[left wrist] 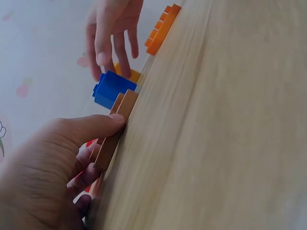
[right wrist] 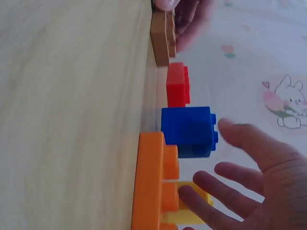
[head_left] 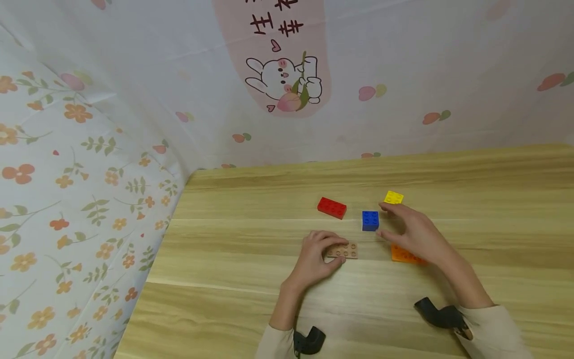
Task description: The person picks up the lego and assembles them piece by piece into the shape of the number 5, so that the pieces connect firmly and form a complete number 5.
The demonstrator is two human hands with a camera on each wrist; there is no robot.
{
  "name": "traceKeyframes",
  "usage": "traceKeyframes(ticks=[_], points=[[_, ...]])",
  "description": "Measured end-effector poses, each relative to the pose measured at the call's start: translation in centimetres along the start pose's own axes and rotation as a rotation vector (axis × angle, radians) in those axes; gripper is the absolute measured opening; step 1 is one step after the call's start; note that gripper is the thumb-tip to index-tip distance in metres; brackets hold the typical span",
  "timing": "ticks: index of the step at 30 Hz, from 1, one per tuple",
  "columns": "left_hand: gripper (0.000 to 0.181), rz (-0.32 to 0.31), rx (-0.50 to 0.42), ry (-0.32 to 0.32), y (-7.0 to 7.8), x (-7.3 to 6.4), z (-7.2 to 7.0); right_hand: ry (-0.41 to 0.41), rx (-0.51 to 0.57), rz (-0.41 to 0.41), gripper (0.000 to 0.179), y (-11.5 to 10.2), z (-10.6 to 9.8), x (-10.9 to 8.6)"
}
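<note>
My left hand pinches a flat brown toy building brick between thumb and fingers, the thumb along its near side. In the left wrist view the brown brick lies low against the wooden table. My right hand is spread above the table, thumb near a blue brick and fingertips by a small yellow brick. Nothing is held in it. In the right wrist view the thumb is close to the studs of the blue brick. An orange brick sits partly hidden under the right hand.
A red brick lies on the wooden table, beyond the left hand. White patterned cloth hangs behind the table, and flowered cloth hangs along the left side. Dark wrist mounts sit at both sleeves.
</note>
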State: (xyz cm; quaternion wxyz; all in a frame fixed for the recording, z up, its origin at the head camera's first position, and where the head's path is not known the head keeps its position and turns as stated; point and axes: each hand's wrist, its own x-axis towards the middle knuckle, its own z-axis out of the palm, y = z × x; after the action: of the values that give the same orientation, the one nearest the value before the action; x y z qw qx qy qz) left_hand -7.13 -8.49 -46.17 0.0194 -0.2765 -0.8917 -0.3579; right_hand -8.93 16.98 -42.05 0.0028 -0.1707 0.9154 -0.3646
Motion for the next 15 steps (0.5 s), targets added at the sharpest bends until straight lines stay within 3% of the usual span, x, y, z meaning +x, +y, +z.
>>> traceKeyframes(ticks=[7, 15], points=[[0.052, -0.036, -0.059, -0.006, 0.0, 0.0, 0.1, -0.014, 0.000, -0.008, 0.050, -0.3, 0.7, 0.7], [0.043, -0.043, -0.099, -0.006, -0.4, -0.3, 0.0, -0.007, -0.002, 0.031, 0.040, -0.2, 1.2, 0.8]])
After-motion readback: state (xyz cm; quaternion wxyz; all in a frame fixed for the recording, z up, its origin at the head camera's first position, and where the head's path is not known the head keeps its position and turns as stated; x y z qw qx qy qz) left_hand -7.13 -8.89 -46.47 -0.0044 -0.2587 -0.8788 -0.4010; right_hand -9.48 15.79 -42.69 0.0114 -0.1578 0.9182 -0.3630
